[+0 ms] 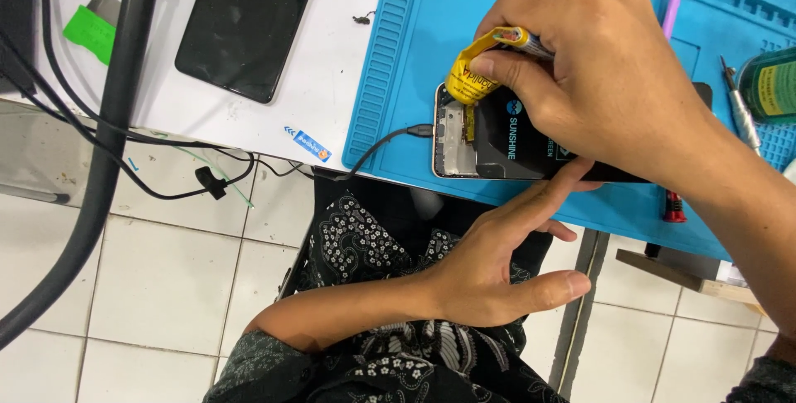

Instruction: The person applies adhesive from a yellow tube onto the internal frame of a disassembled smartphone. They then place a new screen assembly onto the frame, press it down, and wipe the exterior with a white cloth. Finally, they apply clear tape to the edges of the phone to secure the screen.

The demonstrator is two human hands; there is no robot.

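On the blue mat (398,55) at the desk's near edge, the opened phone (464,142) is lying long axis left-right, my right hand (613,80) pinching a yellow tube (477,67) over its left end, my left hand (497,262) spread, bracing its near side.

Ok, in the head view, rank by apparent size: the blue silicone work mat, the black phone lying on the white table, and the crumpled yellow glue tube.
1. Blue silicone work mat, largest though partly out of frame.
2. Black phone, top cropped.
3. Crumpled yellow glue tube, smallest, pinched in the right hand.
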